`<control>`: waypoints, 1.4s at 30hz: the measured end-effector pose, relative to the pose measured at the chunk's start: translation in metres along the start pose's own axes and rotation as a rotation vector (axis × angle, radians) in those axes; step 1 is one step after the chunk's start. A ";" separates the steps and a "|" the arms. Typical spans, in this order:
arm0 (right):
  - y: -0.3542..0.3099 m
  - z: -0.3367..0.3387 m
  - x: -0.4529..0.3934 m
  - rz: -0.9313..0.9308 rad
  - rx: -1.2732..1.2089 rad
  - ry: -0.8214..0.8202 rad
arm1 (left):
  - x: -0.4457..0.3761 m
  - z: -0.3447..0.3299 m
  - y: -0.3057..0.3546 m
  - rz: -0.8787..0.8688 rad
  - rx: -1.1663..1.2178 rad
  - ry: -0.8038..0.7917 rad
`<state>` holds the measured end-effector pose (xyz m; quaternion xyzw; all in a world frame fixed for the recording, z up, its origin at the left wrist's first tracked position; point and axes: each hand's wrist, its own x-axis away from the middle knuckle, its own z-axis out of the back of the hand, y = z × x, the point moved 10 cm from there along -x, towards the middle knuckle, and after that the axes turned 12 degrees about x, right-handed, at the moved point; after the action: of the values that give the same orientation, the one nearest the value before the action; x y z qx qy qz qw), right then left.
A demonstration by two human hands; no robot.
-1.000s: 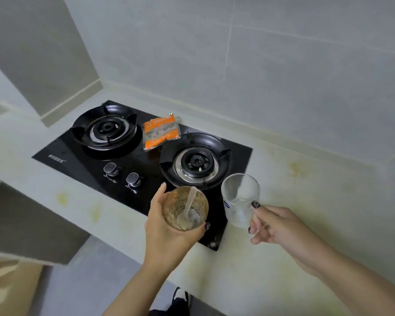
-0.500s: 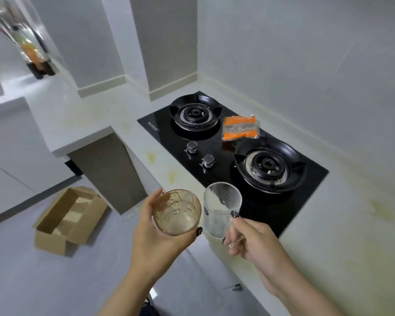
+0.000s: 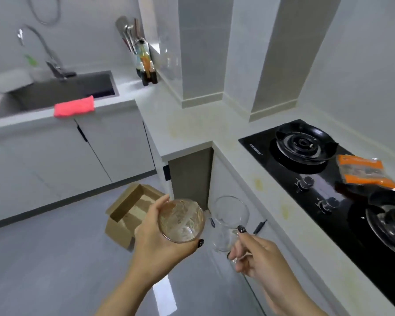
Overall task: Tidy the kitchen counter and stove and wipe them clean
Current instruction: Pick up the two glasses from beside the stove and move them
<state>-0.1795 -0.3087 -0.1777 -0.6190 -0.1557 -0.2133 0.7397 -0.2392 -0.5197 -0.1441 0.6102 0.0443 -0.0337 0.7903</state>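
The pale L-shaped surface [image 3: 192,124] carries yellowish stains, so wiping looks undone, and an orange packet [image 3: 363,171] lies on the black stove [image 3: 328,179]. Your left hand [image 3: 160,240] has fingers wrapped around a smeared glass [image 3: 180,221]; your right hand [image 3: 260,254] pinches a clear glass [image 3: 229,221] by its handle, both held over the floor, off the surface edge. The floor toward the sink [image 3: 62,90] and pink cloth [image 3: 74,106] looks open, apart from a cardboard box [image 3: 128,213] near your left hand.
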 end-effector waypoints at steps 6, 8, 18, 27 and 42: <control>-0.040 -0.119 -0.045 0.005 0.064 -0.130 | -0.029 0.115 -0.038 0.060 -0.042 0.122; -0.055 -0.144 -0.055 0.006 0.089 -0.161 | -0.036 0.142 -0.048 0.082 -0.028 0.169; -0.132 -0.292 -0.147 0.041 0.219 -0.302 | -0.117 0.278 -0.113 0.198 0.009 0.307; -0.210 -0.439 -0.234 0.055 0.325 -0.430 | -0.223 0.402 -0.154 0.256 -0.006 0.406; -0.303 -0.582 -0.334 -0.032 0.177 -0.187 | -0.401 0.541 -0.226 0.217 0.027 0.231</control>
<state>-0.6403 -0.8828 -0.1930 -0.5658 -0.2521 -0.1521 0.7702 -0.6463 -1.1008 -0.1806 0.6217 0.0683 0.1218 0.7707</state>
